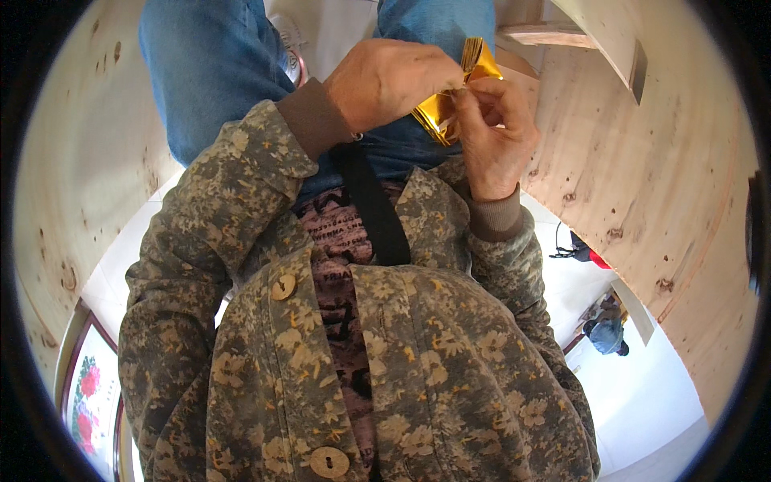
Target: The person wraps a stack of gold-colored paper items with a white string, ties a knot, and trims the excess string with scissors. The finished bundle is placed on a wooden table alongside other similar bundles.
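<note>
A gold foil point(438, 116) packet, or a layered stack of them, shows between the person's two hands, over the right thigh of the jeans point(213, 72). One piece stands up above the fingers and another slants down below them; the middle is covered.

The left hand point(393, 87) reaches in from the left with its back to the camera, fingers curled inward and tips against the foil — whether it grips, I cannot tell. The right hand point(498, 124) is nearly closed, thumb and forefinger pinched together on the foil, the other fingers loosely bent. The fingertips of both hands nearly meet.

The forearms wear a floral camouflage jacket point(450, 345) with brown cuffs, open over a pink printed shirt point(333, 229). A black strap point(371, 205) hangs down the front. A pale shoe point(289, 38) shows beside the left leg.

Wood panels point(634, 173) rise on either side. Beyond the right one, small and far off, is another person point(606, 333) in blue; at lower left is a red flower picture point(90, 402).
</note>
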{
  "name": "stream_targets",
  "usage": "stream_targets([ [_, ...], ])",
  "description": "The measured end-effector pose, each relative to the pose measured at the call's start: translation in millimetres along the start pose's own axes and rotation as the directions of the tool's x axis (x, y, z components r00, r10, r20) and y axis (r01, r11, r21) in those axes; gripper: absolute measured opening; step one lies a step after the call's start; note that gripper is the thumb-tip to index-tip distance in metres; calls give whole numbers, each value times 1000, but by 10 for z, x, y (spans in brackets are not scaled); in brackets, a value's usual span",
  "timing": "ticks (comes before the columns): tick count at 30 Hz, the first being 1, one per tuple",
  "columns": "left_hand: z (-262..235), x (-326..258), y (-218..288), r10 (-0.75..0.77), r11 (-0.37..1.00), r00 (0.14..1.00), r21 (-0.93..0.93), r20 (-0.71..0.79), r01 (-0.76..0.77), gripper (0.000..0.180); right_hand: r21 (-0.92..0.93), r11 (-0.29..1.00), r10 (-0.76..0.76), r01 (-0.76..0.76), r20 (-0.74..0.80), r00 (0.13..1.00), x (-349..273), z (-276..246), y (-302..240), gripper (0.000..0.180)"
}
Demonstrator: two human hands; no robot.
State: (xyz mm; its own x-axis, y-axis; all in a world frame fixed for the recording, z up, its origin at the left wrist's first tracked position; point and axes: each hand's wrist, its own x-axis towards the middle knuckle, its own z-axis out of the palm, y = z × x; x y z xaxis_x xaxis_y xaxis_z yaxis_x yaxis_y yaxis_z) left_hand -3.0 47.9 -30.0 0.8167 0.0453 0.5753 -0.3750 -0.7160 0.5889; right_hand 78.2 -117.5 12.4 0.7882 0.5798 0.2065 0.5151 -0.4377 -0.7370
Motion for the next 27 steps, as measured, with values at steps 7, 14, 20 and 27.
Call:
stream_targets([
  [7, 115, 45, 4, -521, 761, 850, -412, 73, 501, 14, -28, 1000, 5, -6, -22, 1000, -18, 25, -17, 18],
  [14, 120, 63, 21, -633, 667, 763, -406, 134, 625, 14, -16, 1000, -9, 9, -2, 1000, -11, 13, -13, 18],
  [20, 140, 50, 69, -611, 697, 783, -389, 115, 602, 16, -22, 999, -37, 37, 7, 999, -14, 3, -4, 19],
  [27, 77, 60, 102, -524, 791, 848, -323, 82, 520, 16, -19, 1000, -6, 7, 16, 1000, -8, 4, -14, 18],
])
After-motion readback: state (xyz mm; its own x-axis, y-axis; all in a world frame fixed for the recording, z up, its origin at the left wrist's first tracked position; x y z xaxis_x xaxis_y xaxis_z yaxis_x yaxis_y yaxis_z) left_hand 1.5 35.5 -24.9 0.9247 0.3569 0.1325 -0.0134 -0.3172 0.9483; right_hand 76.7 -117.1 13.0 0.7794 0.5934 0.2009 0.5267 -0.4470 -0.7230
